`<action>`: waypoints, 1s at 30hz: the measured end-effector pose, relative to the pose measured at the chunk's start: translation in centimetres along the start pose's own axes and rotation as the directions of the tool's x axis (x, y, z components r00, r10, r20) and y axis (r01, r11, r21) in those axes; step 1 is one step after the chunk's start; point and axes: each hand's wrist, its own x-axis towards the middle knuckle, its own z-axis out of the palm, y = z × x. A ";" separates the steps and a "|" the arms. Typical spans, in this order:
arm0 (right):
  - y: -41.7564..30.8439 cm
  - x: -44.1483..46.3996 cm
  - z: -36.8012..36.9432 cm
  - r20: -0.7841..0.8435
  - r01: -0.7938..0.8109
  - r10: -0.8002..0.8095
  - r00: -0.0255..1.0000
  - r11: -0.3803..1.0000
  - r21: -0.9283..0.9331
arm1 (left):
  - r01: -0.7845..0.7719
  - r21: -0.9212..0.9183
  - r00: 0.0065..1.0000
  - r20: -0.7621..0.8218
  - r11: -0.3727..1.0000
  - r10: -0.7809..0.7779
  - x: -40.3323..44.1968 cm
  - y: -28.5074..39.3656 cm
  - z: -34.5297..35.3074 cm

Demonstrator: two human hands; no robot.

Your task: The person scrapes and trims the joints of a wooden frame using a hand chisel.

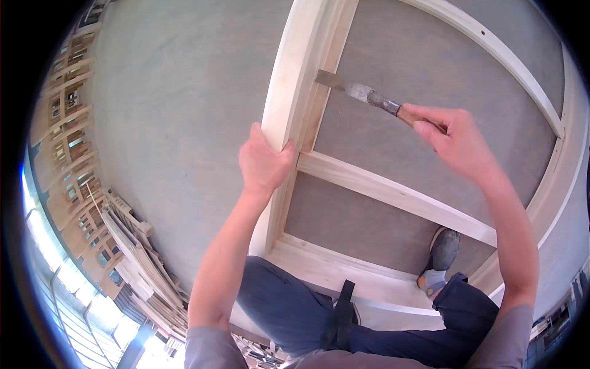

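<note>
My right hand (458, 138) is closed around the wooden handle of a chisel (384, 103). The flat metal blade points left, its tip over the inner strip of a pale wooden frame (286, 80); whether it touches the wood I cannot tell. My left hand (265, 161) grips the frame's long side beam, thumb on the inner side and the fingers over the outer side. Just right of that hand, a crossbar (393, 187) joins the beam and runs across to the opposite side.
One shoe (444, 249) is planted inside the frame, near the crossbar's right end. Grey concrete floor (166, 123) extends to the left. Stacked wooden strips (138, 264) lie at lower left, below a row of slatted wooden pieces (74, 141). A curved rail (498, 46) crosses the upper right.
</note>
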 end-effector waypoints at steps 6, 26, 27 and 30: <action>-1.3 1.0 -0.2 0.008 -0.031 0.031 0.999 0.998 -0.049 | 0.077 0.016 0.997 0.016 0.997 -0.077 0.0 1.5 -0.5; 5.4 0.5 7.7 -0.491 0.116 -0.120 0.863 0.993 -0.039 | -0.416 -0.156 0.889 -0.277 0.896 0.365 0.5 9.4 6.5; 5.3 1.2 7.8 -0.522 0.169 -0.177 0.834 0.984 -0.063 | -0.545 -0.078 0.805 -0.328 0.835 0.494 2.3 10.6 7.2; 5.9 1.9 8.8 -0.565 0.252 -0.273 0.778 0.961 -0.118 | -0.708 -0.030 0.678 -0.308 0.705 0.668 5.9 13.4 9.4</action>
